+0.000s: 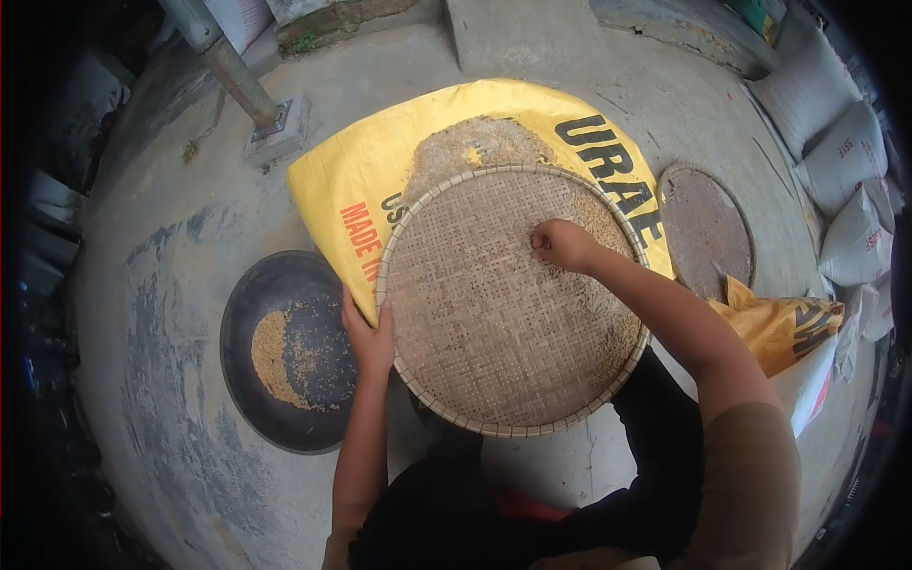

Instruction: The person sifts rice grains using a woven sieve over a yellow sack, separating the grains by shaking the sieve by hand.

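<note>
A round woven bamboo winnowing tray (475, 313) is held level in front of me, with unhusked grain (622, 332) gathered along its right side. My left hand (369, 332) grips the tray's left rim, thumb on the upper edge and fingers underneath or outside. Over the upper right of the weave, my right hand (562, 245) is closed with its fingertips pinched together; what they hold, if anything, is too small to make out. Beneath the tray's far side lies a yellow printed sack (332, 180) with a heap of chaff and grain (475, 152) on it.
A dark round basin (247, 380) with some grain stands on the concrete floor at left. Another round woven tray (708, 228) lies at right, near a crumpled yellow sack (788, 323). Full white sacks (841, 157) line the right edge. A metal post (237, 81) rises at upper left.
</note>
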Motion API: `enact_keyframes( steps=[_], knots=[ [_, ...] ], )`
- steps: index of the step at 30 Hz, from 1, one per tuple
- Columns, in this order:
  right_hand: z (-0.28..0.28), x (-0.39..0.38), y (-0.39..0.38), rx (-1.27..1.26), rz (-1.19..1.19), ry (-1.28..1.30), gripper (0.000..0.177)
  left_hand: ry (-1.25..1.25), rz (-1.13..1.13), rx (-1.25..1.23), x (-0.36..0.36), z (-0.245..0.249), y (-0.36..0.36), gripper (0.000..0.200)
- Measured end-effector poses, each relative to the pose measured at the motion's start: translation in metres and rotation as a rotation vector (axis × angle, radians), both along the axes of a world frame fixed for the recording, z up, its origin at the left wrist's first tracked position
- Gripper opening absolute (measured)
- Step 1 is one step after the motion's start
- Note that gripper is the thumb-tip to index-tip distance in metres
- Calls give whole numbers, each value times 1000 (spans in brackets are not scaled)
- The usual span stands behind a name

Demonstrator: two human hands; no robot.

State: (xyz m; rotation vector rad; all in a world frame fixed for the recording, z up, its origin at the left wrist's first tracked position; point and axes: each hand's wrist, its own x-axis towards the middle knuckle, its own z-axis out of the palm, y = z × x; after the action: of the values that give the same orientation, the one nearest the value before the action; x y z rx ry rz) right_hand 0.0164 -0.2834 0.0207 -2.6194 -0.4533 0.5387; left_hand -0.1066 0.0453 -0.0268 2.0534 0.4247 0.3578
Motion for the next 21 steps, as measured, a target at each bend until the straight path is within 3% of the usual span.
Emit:
enact_keyframes(
  steps=[10,15,17,19,21],
  knots=[
    [-12,8,2,61,-10,37,7,4,13,20,0,2,-1,71],
    [4,12,19,88,-183,157,13,0,11,8,1,0,0,71],
    [38,14,47,319,-185,407,18,2,9,9,0,-1,-1,71],
    [104,-3,75,850,-35,829,25,12,18,27,0,3,-2,71],
    [117,5,81,787,4,709,27,13,15,8,-1,2,-3,71]
  ],
)
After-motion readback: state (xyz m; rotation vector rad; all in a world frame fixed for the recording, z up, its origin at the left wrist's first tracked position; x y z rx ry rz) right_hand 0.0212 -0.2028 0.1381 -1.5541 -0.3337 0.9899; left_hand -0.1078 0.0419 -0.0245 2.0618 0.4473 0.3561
